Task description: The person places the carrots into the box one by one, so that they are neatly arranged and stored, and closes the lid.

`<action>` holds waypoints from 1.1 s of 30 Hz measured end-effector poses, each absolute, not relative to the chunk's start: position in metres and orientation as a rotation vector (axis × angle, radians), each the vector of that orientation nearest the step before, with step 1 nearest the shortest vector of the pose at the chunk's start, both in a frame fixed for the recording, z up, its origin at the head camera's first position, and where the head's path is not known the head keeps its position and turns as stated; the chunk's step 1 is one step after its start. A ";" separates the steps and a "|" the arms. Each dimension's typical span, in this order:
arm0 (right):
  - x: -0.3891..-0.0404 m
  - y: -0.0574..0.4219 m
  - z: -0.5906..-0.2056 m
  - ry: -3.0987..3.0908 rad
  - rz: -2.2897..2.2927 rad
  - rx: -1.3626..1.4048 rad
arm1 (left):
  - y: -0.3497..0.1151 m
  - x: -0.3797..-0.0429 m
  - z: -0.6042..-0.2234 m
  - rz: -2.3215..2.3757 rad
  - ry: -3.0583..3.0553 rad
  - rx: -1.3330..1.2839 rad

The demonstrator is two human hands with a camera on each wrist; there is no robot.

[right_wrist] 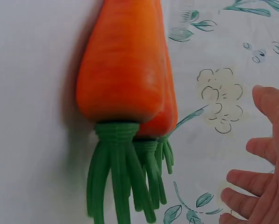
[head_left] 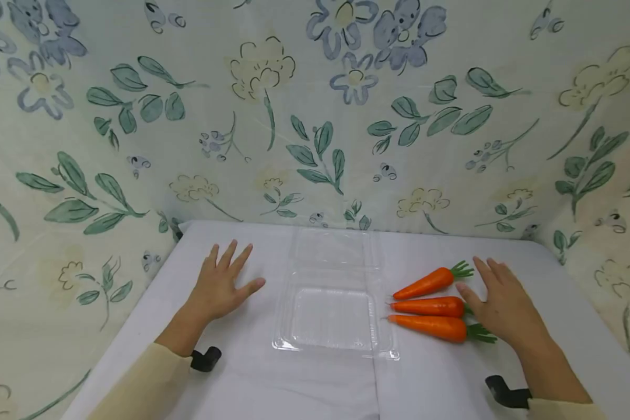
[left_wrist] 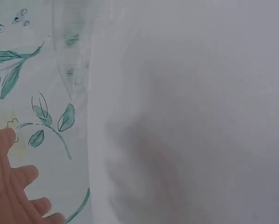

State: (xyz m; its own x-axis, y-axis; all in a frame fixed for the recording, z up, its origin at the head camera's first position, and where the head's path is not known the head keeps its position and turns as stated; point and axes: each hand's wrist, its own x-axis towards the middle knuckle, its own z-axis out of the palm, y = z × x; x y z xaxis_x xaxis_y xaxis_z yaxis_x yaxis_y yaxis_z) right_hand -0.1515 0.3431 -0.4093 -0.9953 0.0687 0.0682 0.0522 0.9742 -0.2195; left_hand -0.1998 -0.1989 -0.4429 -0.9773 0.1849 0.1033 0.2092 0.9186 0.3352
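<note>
Clear plastic clamshell container (head_left: pixel 333 318) lies open near the middle of my head view, its lid (head_left: pixel 329 248) laid back toward the table's far side. Behind it I see a flower-printed backdrop (head_left: pixel 262 169); beneath it, a table under a white cloth (head_left: pixel 257 388). A person's arms, in cream sleeves (head_left: pixel 142 385), reach in from my near side. The left hand (head_left: pixel 220 291) I read as spread, fingers and thumb apart, left of the container, with its thumb pointing toward it. The right hand (head_left: pixel 506 303) is spread too, fingers extended, just beside the leafy ends of three orange carrots (head_left: pixel 425 327); from here I can't tell whether it touches them. The carrots lie side by side right of the container, their tips pointing at its edge, contact unclear to me. A bent black fitting (head_left: pixel 206 359) shows at each wrist. My right wrist camera gives the green tops (right_wrist: pixel 118 172) up close.
</note>
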 end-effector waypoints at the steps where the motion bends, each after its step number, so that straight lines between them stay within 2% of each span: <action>1: -0.151 0.343 -0.409 -3.048 0.379 -0.113 | -0.196 -0.199 -0.443 -0.616 -3.009 -0.306; 9: -0.141 0.340 -0.405 -3.064 0.796 -0.385 | -0.165 -0.191 -0.452 -1.649 -2.783 -0.230; 16: -0.129 0.340 -0.409 -2.978 1.046 -0.552 | -0.133 -0.184 -0.471 -2.206 -2.395 -0.118; 22: -0.131 0.334 -0.409 -3.119 1.093 -0.573 | -0.115 -0.181 -0.481 -2.366 -2.218 -0.066; 33: -0.138 0.333 -0.417 -3.323 0.943 -0.560 | -0.107 -0.179 -0.493 -2.236 -2.332 -0.088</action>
